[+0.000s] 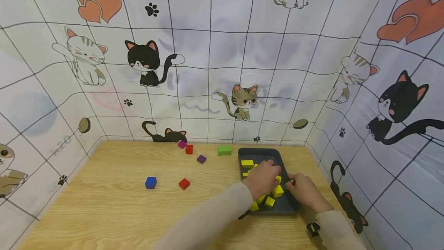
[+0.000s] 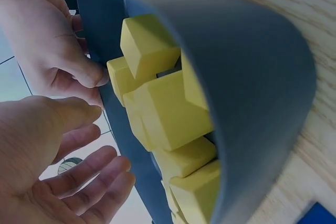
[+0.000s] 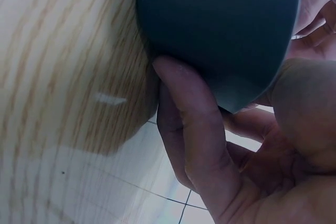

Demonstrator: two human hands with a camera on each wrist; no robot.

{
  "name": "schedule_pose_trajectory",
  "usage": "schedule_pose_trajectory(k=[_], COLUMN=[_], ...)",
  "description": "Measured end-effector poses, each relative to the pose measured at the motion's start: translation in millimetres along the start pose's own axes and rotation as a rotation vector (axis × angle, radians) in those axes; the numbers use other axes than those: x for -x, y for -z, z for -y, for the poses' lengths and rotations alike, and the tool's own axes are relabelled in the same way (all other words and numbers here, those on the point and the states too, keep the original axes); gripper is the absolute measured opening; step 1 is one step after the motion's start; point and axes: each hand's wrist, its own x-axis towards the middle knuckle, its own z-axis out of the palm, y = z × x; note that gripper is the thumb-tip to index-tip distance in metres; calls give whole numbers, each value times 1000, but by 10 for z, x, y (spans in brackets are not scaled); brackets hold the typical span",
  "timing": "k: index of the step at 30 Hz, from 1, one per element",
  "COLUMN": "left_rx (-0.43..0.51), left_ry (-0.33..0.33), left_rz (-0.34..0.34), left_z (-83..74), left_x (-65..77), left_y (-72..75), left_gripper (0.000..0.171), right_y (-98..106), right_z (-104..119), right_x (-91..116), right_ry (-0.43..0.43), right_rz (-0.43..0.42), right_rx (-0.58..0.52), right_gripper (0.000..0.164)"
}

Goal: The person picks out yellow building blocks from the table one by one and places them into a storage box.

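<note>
A dark grey tray (image 1: 291, 203) holds several yellow blocks (image 2: 173, 109). Over these blocks is my left hand (image 1: 265, 178); in the left wrist view its fingers (image 2: 107, 184) are loosely bent and nothing lies between them. On the tray's right side my right hand (image 1: 306, 191) grips the rim. Seen from the right wrist, its fingers (image 3: 191, 103) lie along the outer wall close to the table, and the thumb reaches over the edge. The head view hides some blocks behind my left hand and forearm.
Left of the tray on the wooden table (image 1: 114, 211) are a green block (image 1: 224, 150), a dark purple block (image 1: 201, 159), a blue block (image 1: 150, 182), a magenta block (image 1: 182, 144) and two red ones. A cat-print curtain (image 1: 194, 49) stands behind and at both sides.
</note>
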Motion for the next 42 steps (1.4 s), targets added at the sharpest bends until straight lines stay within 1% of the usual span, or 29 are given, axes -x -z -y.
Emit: schedule_pose_trajectory(k=[5,10,14,17,19,22,24,27,33,37,40,42], left_rx=[5,-5,-19,-27,-11,31,69,86,93,101,99,94], left_ry=[-7,7,30,37,48,78,112,154,212,271,306,318], left_rz=[-23,-49,-76,-105,-124,-136,-138,-145,-176,-200,-211,-221], left_z=[83,222,388,546,664,847,971,1168,1501,1710,1857,1948], left_x=[68,166,279,382,466,623,743,939,1338,1622,1827,1957], left_y=[27,73,125,143,145,165,191,231,358,446,474,478], left_gripper=[24,26,28,28,28,27,28,30,30,31,32,32], right_y=[-7,-9,-6,0,2,-2,-7,-15,-27,-37,-36,-32], right_z=[5,22,33,31,23,13,11,17,28,55,66,63], right_x=[-3,5,9,14,17,15,19,28,66,78,106,124], right_ry=[-18,-27,-25,-29,-33,-31,-33,-39,-60,-37,-21,-14], right_rz=[7,0,-8,-15,-16,-20,-18,-22,-37,-50,-55,-61], right_rx=[-3,-10,-11,-11,-18,-29,-33,-34,-15,5,16,19], right_gripper=[51,51,51,51,51,51,50,50,50,50,48,47])
